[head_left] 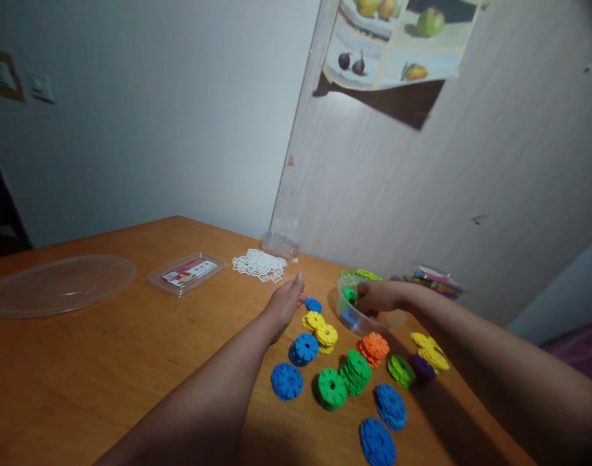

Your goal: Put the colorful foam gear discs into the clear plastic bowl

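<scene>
My left hand [285, 304] lies flat on the wooden table [106, 362] with its fingers stretched out, holding nothing. Just right of its fingertips lies a blue notched disc [314, 305]. My right hand [377, 298] reaches into a clear plastic bowl [358, 320]; its fingers curl inward and are partly hidden, so what they hold is unclear. A green disc [349, 294] shows inside the bowl. In front of the bowl sit stacks of discs: yellow [321, 331], blue [304, 349], green [356, 371] and orange [374, 348].
A large clear lid [57, 285] lies at the far left, a small clear lid with a label [187, 272] beside it. A pile of white square pieces [259, 265] and a small clear box [279, 245] sit near the wall. More blue discs [377, 442] lie close to me.
</scene>
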`<state>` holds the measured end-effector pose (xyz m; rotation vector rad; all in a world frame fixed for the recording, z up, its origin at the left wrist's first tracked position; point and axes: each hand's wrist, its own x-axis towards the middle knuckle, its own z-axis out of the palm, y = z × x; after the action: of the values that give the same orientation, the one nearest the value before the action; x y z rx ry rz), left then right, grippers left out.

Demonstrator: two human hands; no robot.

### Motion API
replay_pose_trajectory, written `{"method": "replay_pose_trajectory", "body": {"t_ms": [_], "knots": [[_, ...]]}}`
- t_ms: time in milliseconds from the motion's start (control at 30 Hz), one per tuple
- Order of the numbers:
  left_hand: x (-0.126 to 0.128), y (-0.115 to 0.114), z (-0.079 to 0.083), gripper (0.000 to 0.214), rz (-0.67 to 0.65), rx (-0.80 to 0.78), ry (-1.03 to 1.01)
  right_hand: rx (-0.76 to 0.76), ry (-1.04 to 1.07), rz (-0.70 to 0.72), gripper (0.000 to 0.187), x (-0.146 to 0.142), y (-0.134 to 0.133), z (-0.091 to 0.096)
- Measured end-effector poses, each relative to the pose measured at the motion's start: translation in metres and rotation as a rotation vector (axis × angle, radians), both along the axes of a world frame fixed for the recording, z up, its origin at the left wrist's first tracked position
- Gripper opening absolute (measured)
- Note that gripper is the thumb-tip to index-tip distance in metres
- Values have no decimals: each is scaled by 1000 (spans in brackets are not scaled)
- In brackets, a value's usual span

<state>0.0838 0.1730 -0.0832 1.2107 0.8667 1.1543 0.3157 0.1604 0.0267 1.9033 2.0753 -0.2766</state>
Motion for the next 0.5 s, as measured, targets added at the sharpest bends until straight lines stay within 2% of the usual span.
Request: {"method": "replay_pose_trajectory", "body": {"t_ms": [100, 233, 367, 433, 500], "knots": [[0, 0, 1, 76, 9, -12, 2, 83, -44, 7, 21, -5, 4, 15], [0, 1, 0, 77, 3, -8, -1, 221, -58, 144, 33, -31, -2, 31], [0, 2, -2, 79, -1, 13, 8, 249, -105, 380, 40, -64, -10, 25], [0, 3, -3, 77, -3, 25, 20, 259, -213, 513, 41, -76, -11, 18], [1, 4, -5, 76, -8, 31, 27, 246, -333, 587, 42, -83, -10, 12]]}}
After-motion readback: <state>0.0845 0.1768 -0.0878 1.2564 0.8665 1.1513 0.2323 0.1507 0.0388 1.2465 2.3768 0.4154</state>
